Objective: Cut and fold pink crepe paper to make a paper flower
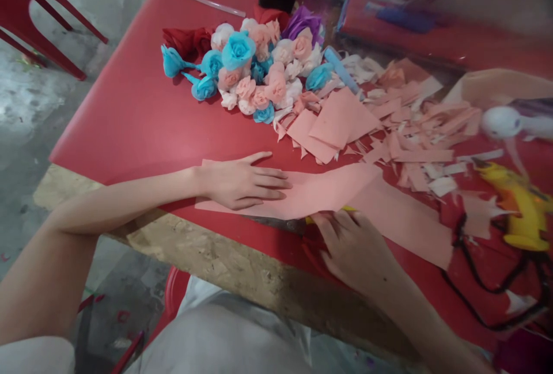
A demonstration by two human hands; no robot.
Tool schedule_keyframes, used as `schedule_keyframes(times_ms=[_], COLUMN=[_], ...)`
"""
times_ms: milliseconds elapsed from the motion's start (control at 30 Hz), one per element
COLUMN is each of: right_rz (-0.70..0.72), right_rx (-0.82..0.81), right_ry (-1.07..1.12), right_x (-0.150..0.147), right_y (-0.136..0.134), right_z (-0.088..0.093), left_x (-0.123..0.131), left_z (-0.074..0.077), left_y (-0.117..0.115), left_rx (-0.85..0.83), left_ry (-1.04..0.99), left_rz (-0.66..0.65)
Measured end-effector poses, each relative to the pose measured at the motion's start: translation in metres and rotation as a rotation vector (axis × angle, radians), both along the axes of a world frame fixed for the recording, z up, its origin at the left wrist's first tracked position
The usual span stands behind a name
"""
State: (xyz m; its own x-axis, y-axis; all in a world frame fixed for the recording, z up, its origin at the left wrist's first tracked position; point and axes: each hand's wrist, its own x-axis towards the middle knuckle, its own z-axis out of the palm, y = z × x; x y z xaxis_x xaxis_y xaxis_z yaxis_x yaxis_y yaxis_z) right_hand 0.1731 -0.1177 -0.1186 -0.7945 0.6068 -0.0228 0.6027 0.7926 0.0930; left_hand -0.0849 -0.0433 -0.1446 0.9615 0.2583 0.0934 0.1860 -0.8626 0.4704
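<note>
A long strip of pink paper (328, 192) lies across the near edge of the red table (129, 120). My left hand (242, 181) rests flat on the strip's left end, fingers stretched out. My right hand (354, 244) is at the strip's near edge, its fingers curled around a thin yellow item (345, 209) that pokes out from under the paper; what that item is I cannot make out.
A heap of blue, pink, white, red and purple paper flowers (254, 68) lies further back. Pink paper squares (337, 123) and scraps spread to the right. A yellow glue gun (521, 204) with a black cord lies far right. A red chair (38, 17) stands at left.
</note>
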Motion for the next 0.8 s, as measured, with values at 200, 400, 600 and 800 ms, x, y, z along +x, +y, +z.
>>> schedule_keyframes(times_ms=[200,400,600,800], right_rz=[0.007,0.001,0.052,0.092], right_rx=[-0.033,-0.08,-0.02,0.026], right_ry=[0.008,0.01,0.008,0.056], right_x=[-0.0044,-0.0048,-0.0046,-0.0041], right_y=[-0.0003,-0.0003,0.0022,0.0037], right_z=[-0.0021,-0.0049,-0.003,0.0003], left_x=[0.0,0.0001,-0.0004,-0.0002], left_z=[-0.0005,-0.0012,-0.0017,-0.0015], left_y=[-0.0001,-0.0005,0.0003,-0.0006], left_rx=[-0.001,0.009,0.021,0.01], left_ry=[-0.001,0.015,0.003,0.02], left_rz=[-0.004,-0.004,-0.009,-0.009])
